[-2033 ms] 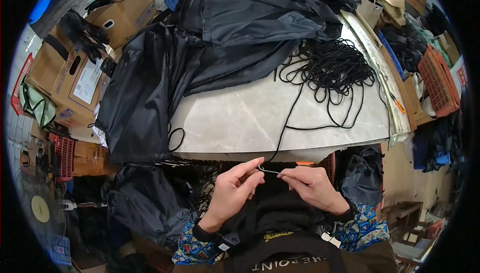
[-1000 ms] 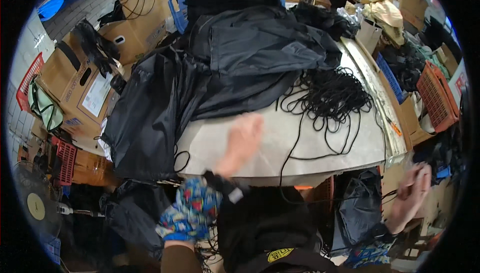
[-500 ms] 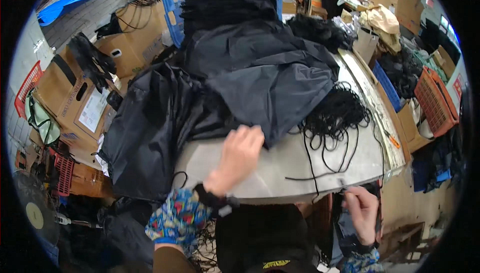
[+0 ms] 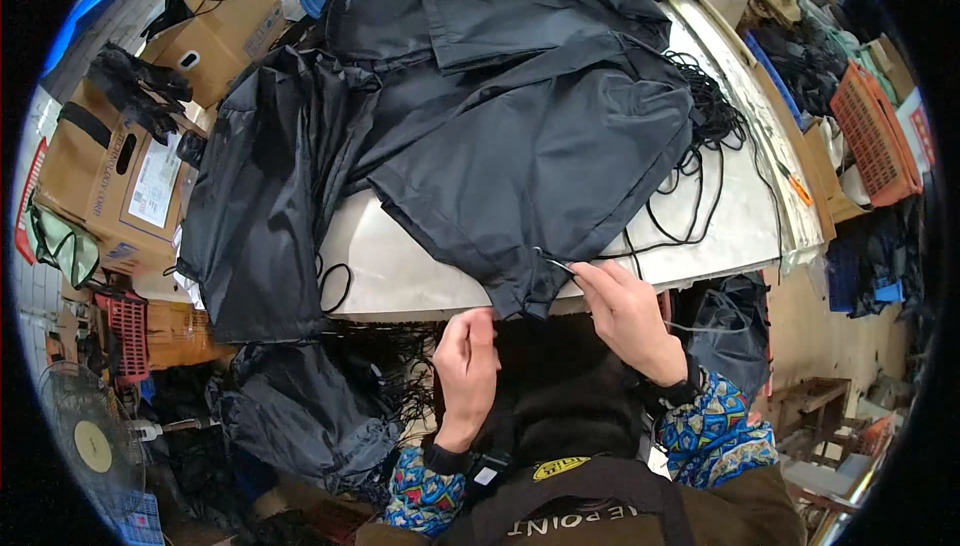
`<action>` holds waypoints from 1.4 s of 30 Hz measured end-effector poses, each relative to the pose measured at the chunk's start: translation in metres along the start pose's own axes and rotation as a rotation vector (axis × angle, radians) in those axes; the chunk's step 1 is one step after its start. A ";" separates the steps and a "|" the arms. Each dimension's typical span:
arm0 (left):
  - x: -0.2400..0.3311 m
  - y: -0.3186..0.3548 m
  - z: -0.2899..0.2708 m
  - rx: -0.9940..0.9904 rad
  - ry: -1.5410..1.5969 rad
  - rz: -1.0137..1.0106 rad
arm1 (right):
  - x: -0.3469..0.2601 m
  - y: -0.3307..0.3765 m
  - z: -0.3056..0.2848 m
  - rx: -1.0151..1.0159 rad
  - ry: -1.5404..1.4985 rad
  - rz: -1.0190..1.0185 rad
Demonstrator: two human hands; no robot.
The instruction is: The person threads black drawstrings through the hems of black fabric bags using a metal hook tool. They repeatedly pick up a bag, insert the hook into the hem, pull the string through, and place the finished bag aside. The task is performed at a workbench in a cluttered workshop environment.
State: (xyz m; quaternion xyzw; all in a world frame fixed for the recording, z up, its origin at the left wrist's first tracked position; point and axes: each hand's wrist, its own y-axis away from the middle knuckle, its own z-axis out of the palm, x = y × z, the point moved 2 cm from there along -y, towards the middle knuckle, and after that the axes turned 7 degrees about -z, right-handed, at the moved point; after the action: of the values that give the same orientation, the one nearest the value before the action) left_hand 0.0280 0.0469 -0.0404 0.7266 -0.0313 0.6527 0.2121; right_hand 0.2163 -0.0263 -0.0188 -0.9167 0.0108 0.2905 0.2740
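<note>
A large black fabric piece (image 4: 540,161) spreads over the pale tabletop, and its narrow corner reaches the near edge between my hands. My left hand (image 4: 468,371) has its fingers curled closed at the left side of that corner, seemingly pinching the cloth; the exact contact is hard to see. In my right hand (image 4: 630,316) a thin silver metal tool (image 4: 556,264) with a bent tip is pinched, its end against the cloth near the corner. A thin grey cord (image 4: 705,328) trails rightward from behind that hand.
Tangled black cord (image 4: 712,106) lies to the right of the cloth, with loops hanging toward the table edge. More black fabric (image 4: 265,206) drapes over the left side. An orange cutter (image 4: 800,190) lies at the right edge. Cardboard boxes (image 4: 125,191) stand left, a fan (image 4: 92,446) lower left.
The black fabric's corner has come nearer, to the table edge. My right hand has moved up and left to the cloth; my left hand has drawn back toward me and closed. The view has tilted downward.
</note>
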 end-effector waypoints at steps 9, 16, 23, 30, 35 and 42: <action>0.012 -0.002 0.032 -0.022 -0.157 0.417 | -0.020 0.020 0.011 0.029 -0.253 0.199; 0.015 -0.005 0.032 -0.410 0.564 -0.394 | -0.022 0.020 0.000 0.117 -0.210 0.128; 0.011 -0.002 0.043 -0.418 0.728 -0.456 | -0.050 0.045 -0.027 0.037 -0.023 0.064; 0.015 0.002 0.047 -0.345 0.639 -0.389 | -0.050 0.048 -0.026 -0.015 0.075 0.085; 0.018 0.005 0.046 -0.308 0.511 -0.270 | -0.051 0.042 -0.023 -0.051 0.111 0.075; 0.022 0.001 0.040 -0.243 0.451 -0.185 | -0.049 0.033 -0.028 -0.176 -0.089 0.024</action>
State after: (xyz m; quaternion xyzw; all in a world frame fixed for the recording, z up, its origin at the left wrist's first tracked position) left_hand 0.0680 0.0374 -0.0216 0.5321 0.0053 0.7672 0.3582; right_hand 0.1848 -0.0755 0.0101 -0.9231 -0.0158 0.3343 0.1893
